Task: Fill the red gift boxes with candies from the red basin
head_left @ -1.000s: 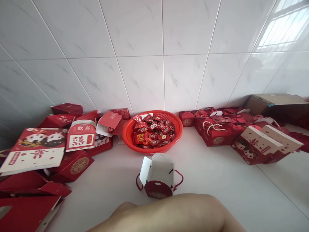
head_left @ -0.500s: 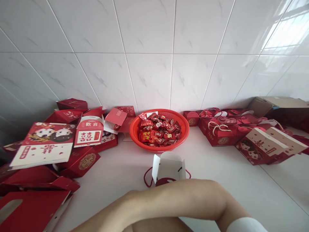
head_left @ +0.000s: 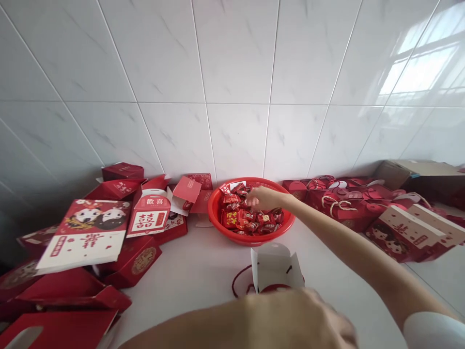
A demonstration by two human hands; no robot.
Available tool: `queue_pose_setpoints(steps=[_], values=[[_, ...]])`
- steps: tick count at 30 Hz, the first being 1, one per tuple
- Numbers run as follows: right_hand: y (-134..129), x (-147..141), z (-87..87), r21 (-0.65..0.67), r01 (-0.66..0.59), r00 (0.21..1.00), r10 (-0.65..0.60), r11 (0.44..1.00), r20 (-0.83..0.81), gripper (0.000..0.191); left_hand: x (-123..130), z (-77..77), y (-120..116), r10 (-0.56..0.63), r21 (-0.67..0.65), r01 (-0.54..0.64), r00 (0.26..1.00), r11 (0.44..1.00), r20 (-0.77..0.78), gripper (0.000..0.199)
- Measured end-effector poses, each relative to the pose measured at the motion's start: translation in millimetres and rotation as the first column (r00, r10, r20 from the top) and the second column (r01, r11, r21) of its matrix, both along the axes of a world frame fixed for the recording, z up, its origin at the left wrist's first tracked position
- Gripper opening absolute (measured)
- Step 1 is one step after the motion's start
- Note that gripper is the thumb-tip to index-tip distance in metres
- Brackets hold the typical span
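A red plastic basket (head_left: 250,239) stands near the wall, full of red-wrapped candies (head_left: 267,218). Above the candies, at the basket's middle, is my right hand (head_left: 258,198), fingers curled together; whatever is between them is too small to make out. In front of the basket stands an open gift box (head_left: 278,266), its white inside facing up and a dark red cord (head_left: 238,281) looped at its left. My left hand (head_left: 327,315) lies in the foreground just below this box. Motion blurs it, and its fingers are hidden.
On the left is a heap of red gift boxes (head_left: 132,261), with flat printed cards (head_left: 85,235) on top. Finished-looking boxes with cord handles (head_left: 337,208) are crowded at the right, beside a cardboard carton (head_left: 421,168). A tiled wall (head_left: 236,135) rises behind the table.
My right hand, hidden low in front before, now reaches over the candies in the basket. The left forearm has shifted lower and to the right. The whole view has tilted slightly.
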State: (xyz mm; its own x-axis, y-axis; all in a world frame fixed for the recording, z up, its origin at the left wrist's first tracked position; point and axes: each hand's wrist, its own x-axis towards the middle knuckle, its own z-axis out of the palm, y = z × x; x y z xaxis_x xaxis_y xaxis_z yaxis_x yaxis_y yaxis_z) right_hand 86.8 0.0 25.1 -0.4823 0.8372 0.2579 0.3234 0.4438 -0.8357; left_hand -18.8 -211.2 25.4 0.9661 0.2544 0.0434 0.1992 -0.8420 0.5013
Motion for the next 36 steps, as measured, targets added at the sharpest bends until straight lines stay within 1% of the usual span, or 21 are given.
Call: queue_pose_setpoints(steps=[1,2,3,4,5,6,7,8,9,11,12,14,17,19,21,23,25,27,31,33,36], values=[[2.8,10.8,-2.8,-0.020,-0.014,0.990,0.017,1.000,0.143,0.018,-10.3,15.9,14.4,-0.026,-0.006,0.026,1.000,1.000,-0.003,0.026],[3.7,18.3,-7.5,-0.038,-0.019,0.959,0.028,0.999,0.282,0.022,-21.5,30.7,32.3,-0.004,-0.020,0.004,1.000,1.000,-0.008,0.030],[3.5,22.9,-13.4,-0.046,-0.018,0.915,0.035,0.999,0.403,0.025,-32.9,43.0,52.7,0.067,-0.036,-0.068,0.998,0.997,-0.013,0.032],[2.8,25.3,-19.7,-0.042,-0.008,0.851,0.028,0.999,0.525,0.026,-43.8,51.6,74.4,0.203,-0.054,-0.204,0.979,0.978,-0.025,0.034],[1.8,26.1,-25.5,-0.031,0.002,0.808,0.017,1.000,0.589,0.027,-53.7,56.0,96.3,0.325,-0.053,-0.327,0.945,0.943,-0.046,0.034],[1.0,26.0,-30.5,-0.017,0.009,0.779,0.004,1.000,0.627,0.028,-62.1,56.3,117.0,0.424,-0.026,-0.427,0.902,0.904,-0.080,0.034],[0.5,25.8,-34.1,-0.003,0.014,0.769,-0.009,1.000,0.639,0.030,-68.4,52.8,135.7,0.501,0.018,-0.504,0.853,0.863,-0.143,0.034],[0.4,26.0,-36.4,0.010,0.020,0.778,-0.022,1.000,0.627,0.032,-72.7,46.6,151.4,0.555,0.072,-0.554,0.803,0.830,-0.219,0.034],[0.6,26.8,-37.6,0.027,0.031,0.789,-0.041,0.999,0.614,0.033,-74.7,38.9,163.9,0.568,0.111,-0.564,0.761,0.818,-0.313,0.032],[1.7,31.2,-38.3,0.065,0.067,0.819,-0.092,0.996,0.566,0.033,-72.6,22.8,179.4,0.557,0.157,-0.552,0.699,0.819,-0.448,0.026],[2.2,34.5,-38.5,0.077,0.086,0.839,-0.114,0.993,0.533,0.031,-69.0,15.9,183.4,0.556,0.179,-0.545,0.675,0.819,-0.485,0.023],[2.8,42.3,-39.7,0.071,0.129,0.894,-0.147,0.989,0.424,0.026,-58.8,6.3,186.7,0.560,0.217,-0.530,0.660,0.820,-0.501,0.027],[1.1,52.3,-42.5,0.011,0.190,0.964,-0.188,0.982,0.189,0.030,-42.0,-0.3,188.0,0.577,0.291,-0.502,0.650,0.814,-0.494,0.043],[-2.2,55.6,-42.9,-0.015,0.228,0.973,-0.227,0.974,0.031,0.031,-33.9,-2.8,189.7,0.564,0.309,-0.474,0.639,0.824,-0.523,0.050],[-6.8,56.2,-41.3,-0.040,0.260,0.959,-0.263,0.965,-0.107,0.033,-29.8,-5.5,192.2,0.524,0.272,-0.454,0.651,0.849,-0.549,0.051],[-11.3,55.3,-38.8,-0.072,0.278,0.933,-0.287,0.958,-0.219,0.035,-29.2,-8.6,194.8,0.491,0.212,-0.454,0.679,0.865,-0.546,0.052],[-14.5,54.3,-37.1,-0.103,0.284,0.908,-0.302,0.953,-0.289,0.037,-30.1,-11.5,196.7,0.482,0.169,-0.470,0.697,0.866,-0.531,0.053],[-15.7,53.8,-37.1,-0.135,0.281,0.892,-0.310,0.950,-0.328,0.040,-30.5,-13.8,197.6,0.487,0.148,-0.489,0.697,0.860,-0.526,0.053],[-14.6,54.3,-40.0,-0.173,0.257,0.870,-0.305,0.951,-0.387,0.042,-26.2,-17.6,197.5,0.536,0.166,-0.541,0.651,0.824,-0.538,0.057],[-14.2,54.6,-41.0,-0.182,0.239,0.861,-0.295,0.954,-0.413,0.041,-22.5,-19.3,196.8,0.513,0.173,-0.512,0.654,0.841,-0.556,0.057],[-14.9,54.9,-41.0,-0.203,0.210,0.850,-0.281,0.956,-0.445,0.040,-16.6,-21.8,194.5,0.457,0.204,-0.425,0.668,0.882,-0.587,0.057]])
